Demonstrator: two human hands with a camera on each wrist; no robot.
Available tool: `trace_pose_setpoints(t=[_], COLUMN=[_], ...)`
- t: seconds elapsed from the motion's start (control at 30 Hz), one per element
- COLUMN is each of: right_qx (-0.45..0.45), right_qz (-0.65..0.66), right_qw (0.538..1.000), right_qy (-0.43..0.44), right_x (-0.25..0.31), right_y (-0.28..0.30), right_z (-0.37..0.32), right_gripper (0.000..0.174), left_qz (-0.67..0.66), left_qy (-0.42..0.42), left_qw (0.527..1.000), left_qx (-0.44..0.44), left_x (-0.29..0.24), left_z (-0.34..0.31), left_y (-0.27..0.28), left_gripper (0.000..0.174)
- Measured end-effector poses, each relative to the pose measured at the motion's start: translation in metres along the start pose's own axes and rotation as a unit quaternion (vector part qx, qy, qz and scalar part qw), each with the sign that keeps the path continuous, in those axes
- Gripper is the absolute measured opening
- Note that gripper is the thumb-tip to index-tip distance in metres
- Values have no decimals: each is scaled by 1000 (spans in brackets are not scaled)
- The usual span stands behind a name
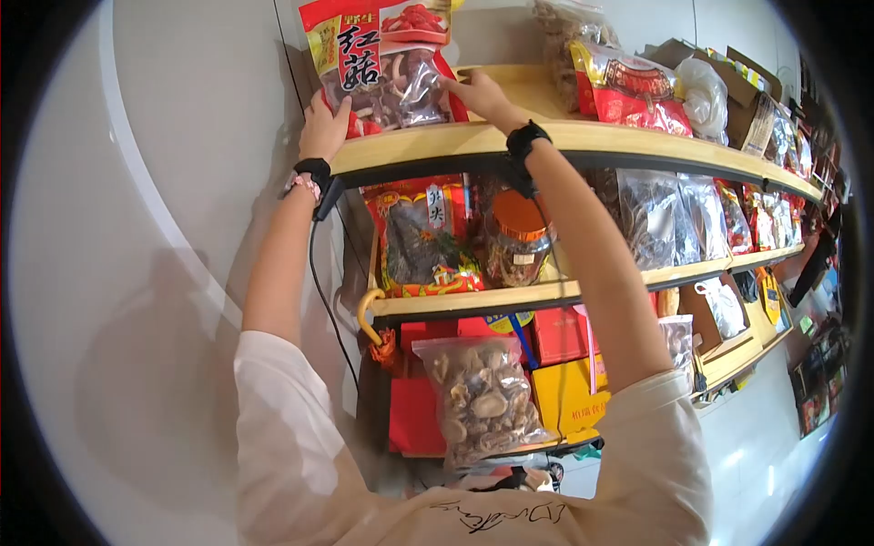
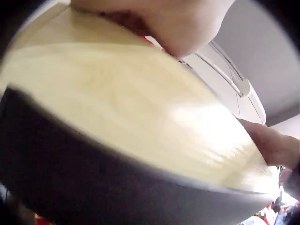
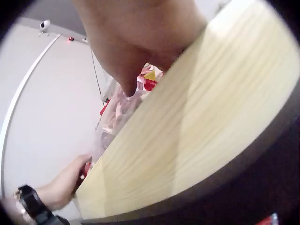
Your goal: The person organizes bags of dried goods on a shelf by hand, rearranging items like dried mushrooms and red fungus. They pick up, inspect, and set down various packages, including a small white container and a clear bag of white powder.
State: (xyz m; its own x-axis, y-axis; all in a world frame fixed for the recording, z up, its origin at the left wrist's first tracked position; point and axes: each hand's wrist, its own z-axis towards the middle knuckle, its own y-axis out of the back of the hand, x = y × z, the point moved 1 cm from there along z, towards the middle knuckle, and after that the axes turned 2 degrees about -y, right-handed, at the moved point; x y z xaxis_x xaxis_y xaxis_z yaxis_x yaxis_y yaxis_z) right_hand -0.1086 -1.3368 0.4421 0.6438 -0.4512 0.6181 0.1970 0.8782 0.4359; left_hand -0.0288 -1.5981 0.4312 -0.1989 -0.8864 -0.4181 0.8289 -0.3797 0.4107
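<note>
A red-and-clear bag of dried mushrooms (image 1: 387, 64) stands upright at the left end of the top wooden shelf (image 1: 583, 136). My left hand (image 1: 323, 123) grips the bag's lower left edge, against the wall. My right hand (image 1: 478, 91) holds its lower right corner, fingers on the plastic. In the left wrist view the left hand (image 2: 178, 23) sits above the pale shelf edge (image 2: 140, 126), with the right hand (image 2: 272, 145) beyond. The right wrist view has the right hand (image 3: 136, 42) over the shelf board (image 3: 197, 122), the bag (image 3: 117, 117) behind it and the left hand (image 3: 65, 183) below.
More packets (image 1: 633, 91) crowd the top shelf to the right. The middle shelf holds a red packet (image 1: 423, 237) and an orange-lidded jar (image 1: 519, 237). Below hang a clear mushroom bag (image 1: 482, 396) and red and yellow boxes (image 1: 564, 391). A white wall (image 1: 137, 227) bounds the left.
</note>
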Motion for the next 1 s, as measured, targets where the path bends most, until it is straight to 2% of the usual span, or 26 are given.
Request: trace_pose_setpoints(t=[0.03,0.1,0.13,0.23,0.27,0.37,0.43,0.5,0.53,0.6,0.73,0.8,0.93,1.0], right_qx=[-1,30,-26,-19,-43,-50,-32,87,88,156,118,73,80,45], right_qz=[-3,42,10,36,32,5,27,167,166,201,215,180,225,243], right_qw=[1000,997,997,996,995,994,995,979,979,962,962,977,968,969], right_qy=[4,-65,-68,-82,-85,-93,-93,-84,-84,-98,-121,-89,-81,-27], right_x=[4,3,2,3,2,-2,1,0,0,14,14,8,8,9], right_y=[-4,-19,-27,-19,-21,-24,-20,-19,-18,-12,-17,-22,-20,-20], right_z=[-3,-1,3,4,8,12,10,10,8,-3,0,9,4,2], right_gripper=[64,63,59,54,48,46,48,60,60,59,56,50,46,40], left_qz=[-3,55,76,73,74,80,88,90,91,92,81,87,66,32], left_qy=[0,25,35,44,48,53,47,52,58,58,49,38,8,-6], left_qw=[1000,998,996,996,996,995,995,995,994,994,995,995,995,993], left_qx=[-4,-20,-38,-28,-24,-3,-3,-4,-5,-5,-18,-32,-78,-110], left_x=[2,-4,-9,-8,-8,-8,-5,-6,-7,-7,-8,-6,-5,-7], left_z=[-5,-18,-20,-17,-17,-17,-13,-14,-15,-15,-17,-15,-18,-18], left_y=[-2,-3,-2,-2,-2,-3,-5,-5,-5,-4,-4,-6,-8,-8], left_gripper=[66,63,63,65,65,65,66,66,66,66,66,66,65,66])
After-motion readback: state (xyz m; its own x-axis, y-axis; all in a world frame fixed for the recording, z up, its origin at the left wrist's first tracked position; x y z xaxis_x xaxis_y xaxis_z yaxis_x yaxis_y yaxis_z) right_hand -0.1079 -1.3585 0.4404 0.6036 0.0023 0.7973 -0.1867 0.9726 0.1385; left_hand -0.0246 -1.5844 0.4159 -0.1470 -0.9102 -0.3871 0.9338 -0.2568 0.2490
